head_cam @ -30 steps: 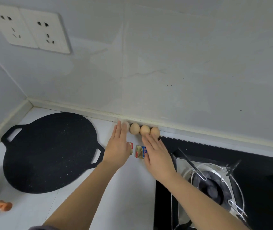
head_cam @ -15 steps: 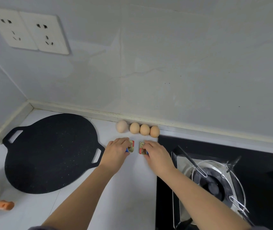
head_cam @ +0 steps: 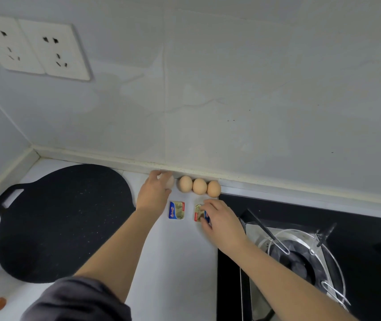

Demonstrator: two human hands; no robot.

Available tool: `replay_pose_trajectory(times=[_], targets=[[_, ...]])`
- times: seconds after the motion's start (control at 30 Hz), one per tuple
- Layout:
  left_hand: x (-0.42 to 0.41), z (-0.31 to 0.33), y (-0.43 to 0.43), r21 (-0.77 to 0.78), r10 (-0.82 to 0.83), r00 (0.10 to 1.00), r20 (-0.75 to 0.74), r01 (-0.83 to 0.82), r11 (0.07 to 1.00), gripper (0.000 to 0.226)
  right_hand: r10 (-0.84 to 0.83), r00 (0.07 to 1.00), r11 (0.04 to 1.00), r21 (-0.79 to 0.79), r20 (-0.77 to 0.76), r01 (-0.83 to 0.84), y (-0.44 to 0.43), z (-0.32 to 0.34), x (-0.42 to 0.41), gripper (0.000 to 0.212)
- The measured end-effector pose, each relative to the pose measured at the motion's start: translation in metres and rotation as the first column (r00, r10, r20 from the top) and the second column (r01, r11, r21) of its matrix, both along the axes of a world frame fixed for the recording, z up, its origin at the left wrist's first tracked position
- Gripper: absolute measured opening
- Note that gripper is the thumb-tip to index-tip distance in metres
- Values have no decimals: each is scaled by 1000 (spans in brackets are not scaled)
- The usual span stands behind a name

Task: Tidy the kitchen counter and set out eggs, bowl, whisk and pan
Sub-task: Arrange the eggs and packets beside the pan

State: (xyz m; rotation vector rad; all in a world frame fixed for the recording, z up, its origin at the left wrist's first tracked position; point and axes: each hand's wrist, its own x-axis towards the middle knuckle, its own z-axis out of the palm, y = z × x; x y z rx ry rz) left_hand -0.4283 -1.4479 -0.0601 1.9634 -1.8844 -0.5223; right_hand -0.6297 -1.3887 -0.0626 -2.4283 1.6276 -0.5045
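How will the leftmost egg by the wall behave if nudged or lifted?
Likely rolls: the leftmost egg is rounded on a smooth counter, checked only by the wall ledge and the next egg. Probably fragile, so the left hand curled over it should grip lightly. Seems light; one hand covers it.

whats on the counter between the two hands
A small foil packet lies flat, untouched, between the left hand and the right hand; the head view shows it.
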Motion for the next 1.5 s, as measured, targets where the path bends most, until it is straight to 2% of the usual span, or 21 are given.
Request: replay_pose_trajectory(times=[0.27,0.57,1.1,1.3,1.4,1.5], targets=[[-11,-7,-7,-19,8,998,-65,-9,1000,41,15,999,999,36,50,-17,-3,-6,-4,21],[-11,-6,-6,-38,8,999,-46,-10,999,42,12,999,998,58,53,-15,-3,-7,-3,23],[-8,-3,-5,-2,-7,999,-43,7,1000,53,6,998,998,57,56,-10,-4,-10,-7,23],[-8,1,-2,26,27,997,-75,-25,999,63,14,998,998,66,62,-18,-4,-5,-6,23],[-3,8,7,12,60,995,-85,-60,998,67,30,997,997,71,70,-35,-2,0,-2,23],[6,16,26,-73,66,995,-73,-71,995,69,50,996,996,69,69,-55,1,7,3,19]])
